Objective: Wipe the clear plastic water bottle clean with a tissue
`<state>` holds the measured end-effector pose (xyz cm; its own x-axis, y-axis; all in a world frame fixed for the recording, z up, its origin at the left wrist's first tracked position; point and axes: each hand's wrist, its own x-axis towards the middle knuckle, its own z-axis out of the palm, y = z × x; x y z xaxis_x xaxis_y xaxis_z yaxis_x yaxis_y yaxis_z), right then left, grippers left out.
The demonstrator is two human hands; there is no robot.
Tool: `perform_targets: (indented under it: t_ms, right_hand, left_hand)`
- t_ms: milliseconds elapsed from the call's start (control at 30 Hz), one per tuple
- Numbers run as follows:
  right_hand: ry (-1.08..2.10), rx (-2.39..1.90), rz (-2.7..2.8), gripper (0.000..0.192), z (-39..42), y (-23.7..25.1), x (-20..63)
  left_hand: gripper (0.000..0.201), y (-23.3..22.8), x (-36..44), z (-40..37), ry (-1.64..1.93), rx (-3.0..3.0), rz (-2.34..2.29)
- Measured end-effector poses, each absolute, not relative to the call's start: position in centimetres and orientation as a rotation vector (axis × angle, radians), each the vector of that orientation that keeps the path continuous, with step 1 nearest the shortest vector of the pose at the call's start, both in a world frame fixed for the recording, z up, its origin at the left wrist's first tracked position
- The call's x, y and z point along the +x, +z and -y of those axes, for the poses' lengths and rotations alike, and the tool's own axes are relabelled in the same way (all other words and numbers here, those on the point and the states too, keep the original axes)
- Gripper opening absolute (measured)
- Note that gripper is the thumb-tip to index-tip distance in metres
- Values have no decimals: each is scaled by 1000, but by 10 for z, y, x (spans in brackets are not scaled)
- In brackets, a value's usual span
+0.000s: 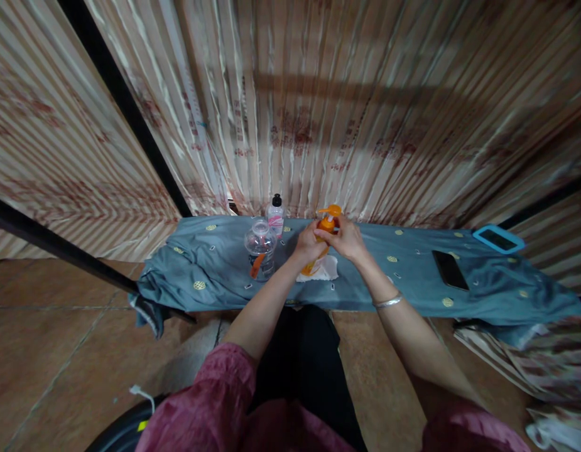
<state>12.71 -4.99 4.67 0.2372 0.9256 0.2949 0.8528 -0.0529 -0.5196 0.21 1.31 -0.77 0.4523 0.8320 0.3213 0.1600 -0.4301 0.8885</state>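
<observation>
An orange pump bottle point(328, 221) stands on a white cloth point(326, 270) at the middle of a low surface covered with blue-grey patterned fabric point(403, 276). My left hand point(306, 245) wraps around the bottle's body from the left. My right hand point(345, 238) grips its neck just under the pump head. A silver bangle point(387, 302) sits on my right wrist. Most of the bottle's body is hidden behind my fingers.
A clear plastic jar point(260, 247) with something orange inside stands left of my hands, and a small black-capped bottle point(275, 215) behind it. A black phone point(450, 270) and a blue-framed tablet point(498, 239) lie at the right. Striped curtains hang behind; tiled floor lies below.
</observation>
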Motion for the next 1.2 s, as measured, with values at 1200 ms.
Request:
perform_targets:
  t_ms: [1200]
  right_hand:
    - [180, -1861, 1590, 35, 53, 42, 125]
  left_hand:
    - [47, -4, 2, -9, 1032, 1795, -866]
